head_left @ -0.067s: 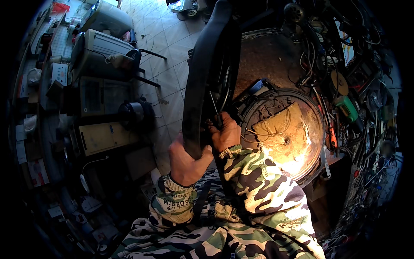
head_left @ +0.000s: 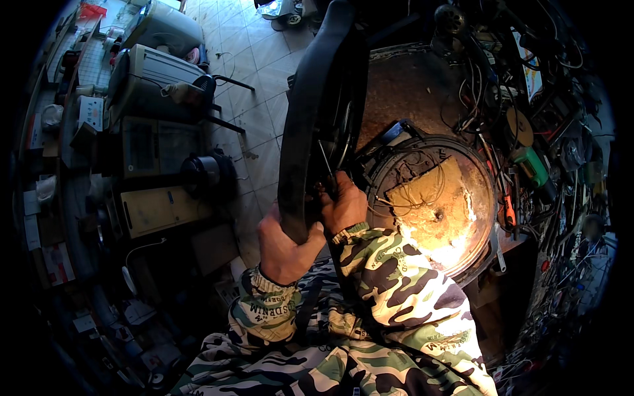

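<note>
A long black curved casing (head_left: 305,125) stands on edge in front of me, its open side facing right. My left hand (head_left: 288,247) grips the casing's near end, fingers behind it and thumb over the near edge. Inside the open side, my right hand (head_left: 346,203) has its fingers curled together by the dark interior; what they hold is hidden in shadow. A thin light-coloured rod (head_left: 325,156) shows just beyond those fingers, and I cannot tell whether they touch it. Pale curved lines, perhaps cables, run along the inside.
To the right, a round metal plate (head_left: 485,198) lies on the brown bench (head_left: 413,92), bearing a brightly lit tan board (head_left: 429,191) and loose thin wire. Past it are an orange-handled tool (head_left: 508,210), a green tool (head_left: 530,165) and tangled cables. A stool (head_left: 211,99) stands left.
My right hand has shifted very slightly left inside the casing, and the casing's near part has edged slightly left. My left hand keeps its grip.
</note>
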The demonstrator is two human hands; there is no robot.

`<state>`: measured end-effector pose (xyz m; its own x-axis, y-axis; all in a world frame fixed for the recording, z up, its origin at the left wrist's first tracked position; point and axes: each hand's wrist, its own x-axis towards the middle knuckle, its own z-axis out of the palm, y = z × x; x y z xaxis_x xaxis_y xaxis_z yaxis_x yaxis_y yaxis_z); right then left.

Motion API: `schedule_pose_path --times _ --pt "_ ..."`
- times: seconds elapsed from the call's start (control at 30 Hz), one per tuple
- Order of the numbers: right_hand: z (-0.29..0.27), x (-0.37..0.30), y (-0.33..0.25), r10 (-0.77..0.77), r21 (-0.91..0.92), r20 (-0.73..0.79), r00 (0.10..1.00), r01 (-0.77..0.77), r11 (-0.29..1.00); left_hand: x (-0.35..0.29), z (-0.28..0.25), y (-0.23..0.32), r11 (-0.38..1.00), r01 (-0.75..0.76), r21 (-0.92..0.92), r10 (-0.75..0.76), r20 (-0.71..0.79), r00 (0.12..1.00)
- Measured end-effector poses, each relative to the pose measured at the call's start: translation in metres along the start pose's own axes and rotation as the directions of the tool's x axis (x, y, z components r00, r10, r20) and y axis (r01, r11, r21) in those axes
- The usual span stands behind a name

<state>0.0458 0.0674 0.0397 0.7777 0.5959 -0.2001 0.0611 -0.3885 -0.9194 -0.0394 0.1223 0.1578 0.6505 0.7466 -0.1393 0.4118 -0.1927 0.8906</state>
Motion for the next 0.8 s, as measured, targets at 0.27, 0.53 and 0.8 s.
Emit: schedule_pose_path --times 0.27,0.53,0.8 --pt "-0.003 0.000 -0.005 0.015 -0.037 -0.010 1.000 -0.015 0.999 -0.002 0.005 0.005 1.000 -0.015 -0.026 0.014 -0.035 0.999" --pt "0.000 0.004 -0.001 -0.060 -0.143 -0.008 0.998 0.058 0.988 -0.004 0.002 0.001 0.997 0.044 -0.062 -0.045 -0.014 0.999" --pt "-0.005 0.005 -0.004 -0.052 -0.184 0.047 0.998 0.060 0.981 -0.003 0.001 -0.001 1.000 0.016 -0.025 -0.017 -0.011 1.000"
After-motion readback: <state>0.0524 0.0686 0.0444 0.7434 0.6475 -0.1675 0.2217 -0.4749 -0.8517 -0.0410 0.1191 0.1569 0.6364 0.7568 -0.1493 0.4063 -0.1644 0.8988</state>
